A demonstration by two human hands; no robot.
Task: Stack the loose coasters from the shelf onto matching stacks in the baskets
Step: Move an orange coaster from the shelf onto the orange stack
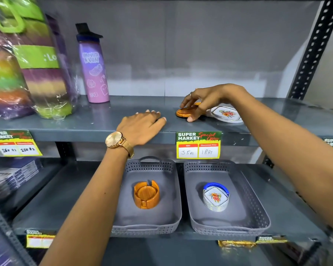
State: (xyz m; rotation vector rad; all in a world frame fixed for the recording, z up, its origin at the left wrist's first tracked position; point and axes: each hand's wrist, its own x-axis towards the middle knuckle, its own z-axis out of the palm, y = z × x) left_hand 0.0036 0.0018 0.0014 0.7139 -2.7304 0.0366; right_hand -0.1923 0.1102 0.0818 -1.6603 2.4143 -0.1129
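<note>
On the upper shelf (85, 127) lies a round wooden coaster (184, 112), and my right hand (202, 101) has its fingers and thumb closed around its edge. Just right of it rests a white floral coaster (226, 114). My left hand (142, 125) lies flat and empty on the shelf's front edge. Below, the left grey basket (167, 223) holds a wooden holder with stacked wooden coasters (146, 194). The right grey basket (258, 214) holds a stack of white floral coasters (215, 197) in a blue holder.
A purple water bottle (93, 68) and wrapped coloured containers (27, 70) stand at the upper shelf's left. Price tags (198, 144) hang on the shelf edge. A perforated upright (313, 48) rises at right. Boxed goods (12, 175) sit lower left.
</note>
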